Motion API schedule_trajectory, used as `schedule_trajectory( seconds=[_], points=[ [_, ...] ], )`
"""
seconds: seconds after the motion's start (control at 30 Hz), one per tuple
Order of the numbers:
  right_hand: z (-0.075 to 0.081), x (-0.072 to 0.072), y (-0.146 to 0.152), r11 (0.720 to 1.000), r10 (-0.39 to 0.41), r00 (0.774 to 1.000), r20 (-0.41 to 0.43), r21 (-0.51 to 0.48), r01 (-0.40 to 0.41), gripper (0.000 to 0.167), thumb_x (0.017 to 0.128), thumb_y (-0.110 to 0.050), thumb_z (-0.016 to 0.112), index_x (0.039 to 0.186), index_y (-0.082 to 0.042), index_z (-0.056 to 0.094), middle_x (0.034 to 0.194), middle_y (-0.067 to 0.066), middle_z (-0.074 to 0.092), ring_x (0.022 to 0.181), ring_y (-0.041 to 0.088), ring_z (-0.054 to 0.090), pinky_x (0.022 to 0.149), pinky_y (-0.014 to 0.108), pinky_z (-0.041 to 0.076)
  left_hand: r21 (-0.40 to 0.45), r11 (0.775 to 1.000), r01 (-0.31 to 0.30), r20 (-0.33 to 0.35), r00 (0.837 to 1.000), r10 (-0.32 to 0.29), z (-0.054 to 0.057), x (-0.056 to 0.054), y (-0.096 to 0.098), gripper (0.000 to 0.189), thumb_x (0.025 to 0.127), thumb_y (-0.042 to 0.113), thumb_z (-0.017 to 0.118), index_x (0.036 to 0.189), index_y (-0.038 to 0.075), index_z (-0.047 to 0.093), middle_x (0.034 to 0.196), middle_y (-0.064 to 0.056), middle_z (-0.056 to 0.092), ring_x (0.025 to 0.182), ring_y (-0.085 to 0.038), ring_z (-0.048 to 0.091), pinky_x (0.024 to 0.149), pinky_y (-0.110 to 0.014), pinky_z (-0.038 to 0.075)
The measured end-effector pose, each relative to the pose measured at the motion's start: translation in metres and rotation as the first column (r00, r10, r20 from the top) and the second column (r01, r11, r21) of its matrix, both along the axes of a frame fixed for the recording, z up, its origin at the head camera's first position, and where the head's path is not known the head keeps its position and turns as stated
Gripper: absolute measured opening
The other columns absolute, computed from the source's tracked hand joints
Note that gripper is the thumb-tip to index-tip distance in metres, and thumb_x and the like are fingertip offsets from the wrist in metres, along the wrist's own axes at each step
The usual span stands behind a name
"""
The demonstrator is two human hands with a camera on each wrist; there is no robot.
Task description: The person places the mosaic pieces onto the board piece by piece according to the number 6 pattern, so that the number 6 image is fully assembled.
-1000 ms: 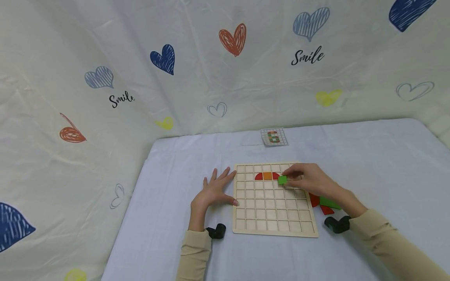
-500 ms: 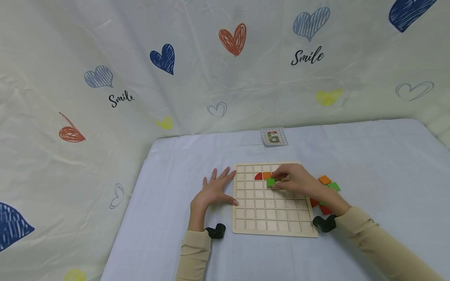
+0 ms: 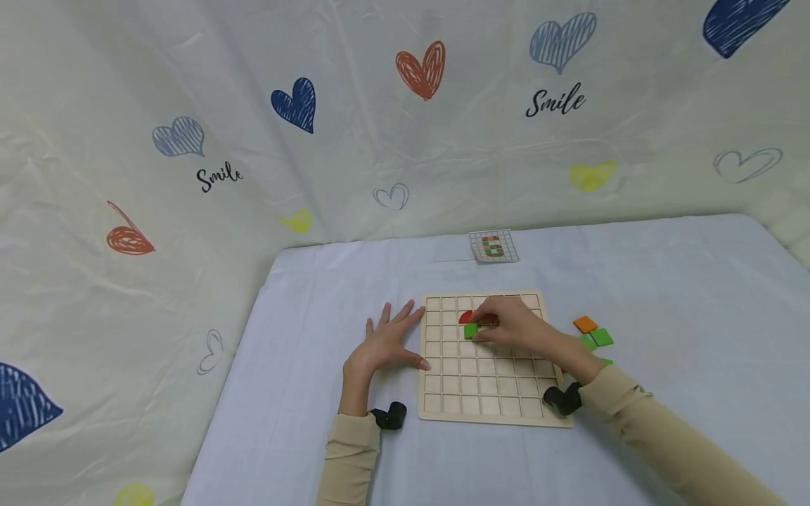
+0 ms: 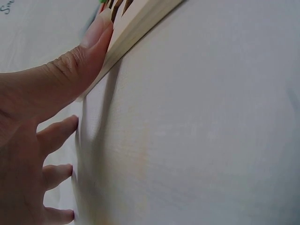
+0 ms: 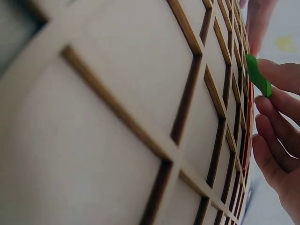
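Note:
A wooden grid board point(image 3: 487, 386) lies on the white-covered table. My right hand point(image 3: 515, 325) pinches a green square tile point(image 3: 470, 330) between thumb and fingers, just over the cells below a red quarter-round tile point(image 3: 465, 318). In the right wrist view the green tile point(image 5: 258, 76) is tilted at the fingertips, close to the grid. My left hand point(image 3: 382, 348) is spread at the board's left edge; its thumb touches the frame point(image 4: 136, 28) in the left wrist view. The other tiles in that row are mostly hidden behind my right hand.
Right of the board lie loose tiles, among them an orange tile point(image 3: 585, 324) and a green tile point(image 3: 602, 336); others are partly under my right forearm. A small card point(image 3: 494, 247) with a coloured grid pattern lies behind the board.
My right hand has moved left across the board with the green tile, from below the right red tile to below the left one. My left hand has stayed in place.

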State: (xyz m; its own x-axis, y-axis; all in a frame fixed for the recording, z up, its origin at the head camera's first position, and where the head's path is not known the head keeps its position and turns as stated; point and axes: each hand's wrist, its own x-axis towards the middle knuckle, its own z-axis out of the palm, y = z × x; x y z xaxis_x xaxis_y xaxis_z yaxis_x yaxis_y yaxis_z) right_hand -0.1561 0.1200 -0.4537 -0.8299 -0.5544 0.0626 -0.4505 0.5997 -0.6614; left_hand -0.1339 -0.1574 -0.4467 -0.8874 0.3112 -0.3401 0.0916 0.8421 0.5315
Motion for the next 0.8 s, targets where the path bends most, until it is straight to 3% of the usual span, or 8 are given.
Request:
schedule_trajectory(
  seconds=[0.4, 0.8],
  points=[
    [-0.002, -0.001, -0.010, 1.000, 0.019, 1.000, -0.020, 0.024, -0.018, 0.018, 0.085, -0.011, 0.084, 0.101, -0.004, 0.079, 0.094, 0.004, 0.074, 0.085, 0.017, 0.064, 0.077, 0.035, 0.053, -0.007, 1.000, 0.003, 0.005, 1.000, -0.003, -0.001, -0.001, 0.001, 0.108, 0.074, 0.038, 0.093, 0.163, 0.028, 0.032, 0.173, 0.003, 0.015, 0.160, -0.038, -0.006, 0.122, -0.071, -0.006],
    [-0.005, -0.001, -0.014, 0.997, 0.044, 0.997, -0.056, 0.063, -0.040, 0.018, 0.084, -0.008, 0.083, 0.100, -0.004, 0.078, 0.091, 0.003, 0.067, 0.081, 0.016, 0.057, 0.073, 0.032, 0.048, -0.007, 1.000, -0.004, 0.008, 1.000, 0.004, 0.001, 0.000, 0.000, 0.107, 0.075, 0.037, 0.093, 0.163, 0.028, 0.033, 0.173, 0.003, 0.015, 0.160, -0.038, -0.006, 0.122, -0.071, -0.006]
  ],
)
